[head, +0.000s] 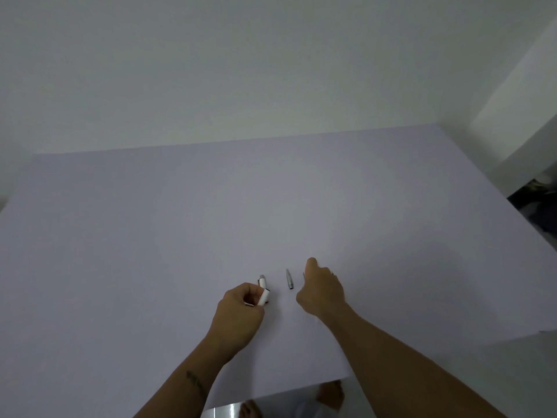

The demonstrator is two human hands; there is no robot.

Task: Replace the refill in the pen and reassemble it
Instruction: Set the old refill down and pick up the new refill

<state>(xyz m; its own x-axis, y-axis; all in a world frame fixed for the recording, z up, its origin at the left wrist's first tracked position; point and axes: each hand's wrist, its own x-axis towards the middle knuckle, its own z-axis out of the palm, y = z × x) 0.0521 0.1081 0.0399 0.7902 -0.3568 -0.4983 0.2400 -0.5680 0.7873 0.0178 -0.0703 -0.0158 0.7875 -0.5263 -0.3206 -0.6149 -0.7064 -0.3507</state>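
Left hand (241,309) is closed around the white pen barrel (264,292). Right hand (321,289) is curled over a thin refill (304,276). Between both, nearer the right, the grey tip (289,279) lies pointing away.

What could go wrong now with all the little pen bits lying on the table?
The small silver tip piece lies loose on the table between both hands, so a bump might roll it away. The right hand covers something thin; what it grips cannot be told, and it might bend or slip. The left hand holds the white barrel only by its fingertips, so it could drop.
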